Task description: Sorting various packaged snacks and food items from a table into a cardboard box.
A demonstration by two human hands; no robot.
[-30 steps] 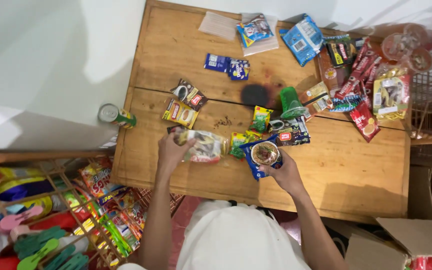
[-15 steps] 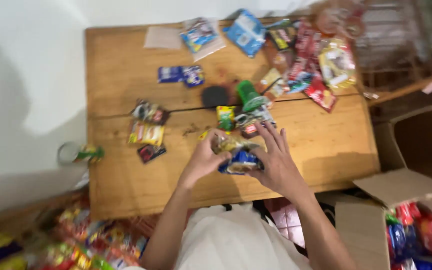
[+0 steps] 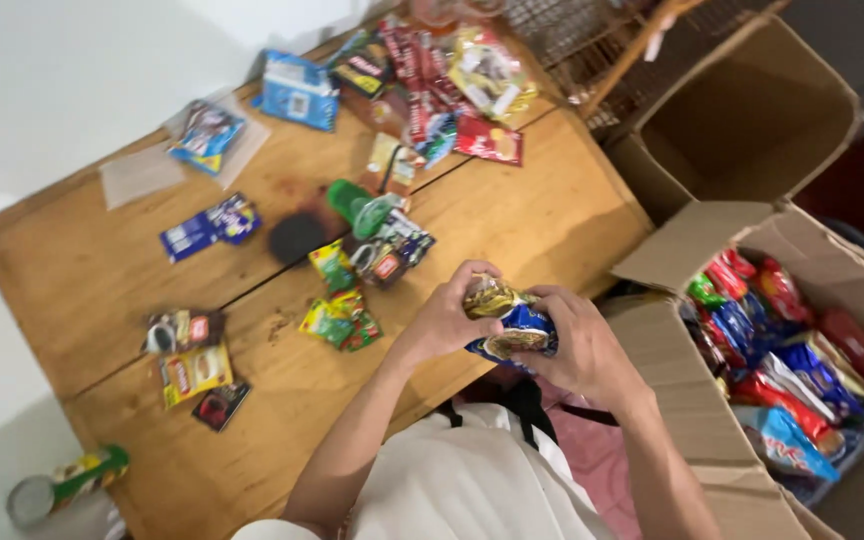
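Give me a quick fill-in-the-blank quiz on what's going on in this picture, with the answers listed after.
1. The left hand and the right hand together hold a bundle of ____.
2. The open cardboard box on the person's right is filled with more ____ snack packets.
3. The table is made of ____.
4. A can lies off the table's edge on the ____.

Missing words: snack packets; colourful; wood; floor
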